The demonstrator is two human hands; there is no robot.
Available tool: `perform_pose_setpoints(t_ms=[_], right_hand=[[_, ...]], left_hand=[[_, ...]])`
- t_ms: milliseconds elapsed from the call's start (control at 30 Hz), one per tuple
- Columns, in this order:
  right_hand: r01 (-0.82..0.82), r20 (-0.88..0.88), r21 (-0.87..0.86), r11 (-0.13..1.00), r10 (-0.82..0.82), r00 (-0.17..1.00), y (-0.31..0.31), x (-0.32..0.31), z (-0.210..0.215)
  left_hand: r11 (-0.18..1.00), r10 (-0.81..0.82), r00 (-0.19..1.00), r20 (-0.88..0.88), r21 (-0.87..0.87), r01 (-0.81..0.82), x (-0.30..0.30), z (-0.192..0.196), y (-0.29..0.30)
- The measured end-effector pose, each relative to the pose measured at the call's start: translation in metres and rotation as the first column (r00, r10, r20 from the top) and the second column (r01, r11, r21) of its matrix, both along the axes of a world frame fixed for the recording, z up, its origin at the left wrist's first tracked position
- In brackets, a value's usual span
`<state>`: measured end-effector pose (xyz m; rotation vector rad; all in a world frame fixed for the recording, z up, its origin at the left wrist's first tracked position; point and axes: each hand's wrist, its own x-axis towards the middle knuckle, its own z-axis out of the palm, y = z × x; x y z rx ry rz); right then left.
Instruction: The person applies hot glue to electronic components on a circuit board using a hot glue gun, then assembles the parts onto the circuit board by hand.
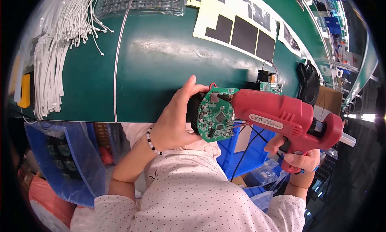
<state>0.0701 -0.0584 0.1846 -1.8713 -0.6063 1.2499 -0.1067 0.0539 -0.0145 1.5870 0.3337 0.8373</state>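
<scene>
My left hand (173,118) grips a green circuit board (216,118) by its black finned back, thumb and fingers on opposite edges. Chips, small parts and a silvery connector show on the board's face, and a short red wire loops at its top. In my right hand (299,157) is a red glue gun (277,113), its handle wrapped by my fingers. The gun points left, and its dark nozzle is at the silvery connector near the board's upper part. Whether the tip touches cannot be made out. A translucent glue stick (347,139) pokes out of the gun's rear.
The green table (161,67) carries bundled white cables (52,63), a clear parts tray (140,2) and black-and-yellow sheets (237,28). Another board assembly (270,81) stands behind the gun. A black cable (251,149) hangs below it. Blue bins (237,155) lie under the edge.
</scene>
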Motion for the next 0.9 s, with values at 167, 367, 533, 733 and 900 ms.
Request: perform_pose_setpoints(t_ms=[167, 367, 533, 733, 900], right_hand=[[-0.092, 0.020, -0.056, 0.994, 0.093, 0.995, 0.0026, 0.0047, 0.0018], [-0.076, 0.034, -0.081, 0.994, 0.079, 0.996, 0.0045, 0.0038, 0.0017], [-0.098, 0.062, -0.108, 0.989, 0.105, 0.993, 0.0061, 0.0042, 0.0033], [-0.125, 0.065, -0.095, 0.988, 0.131, 0.989, 0.0059, 0.0043, -0.0002], [-0.100, 0.055, -0.054, 0.994, 0.103, 0.993, 0.0037, 0.0034, 0.0000]], left_hand=[[1.000, 0.001, 1.000, -0.006, 0.001, -0.001, -0.0003, -0.0008, 0.0006], [1.000, 0.016, 1.000, -0.017, 0.007, -0.016, -0.0001, -0.0010, 0.0001], [1.000, 0.016, 1.000, 0.006, 0.004, -0.016, 0.0010, 0.0006, 0.0013], [1.000, -0.011, 1.000, -0.001, -0.023, 0.011, -0.0014, -0.0015, 0.0016], [0.999, -0.013, 1.000, 0.000, -0.029, 0.013, -0.0016, 0.0011, 0.0016]])
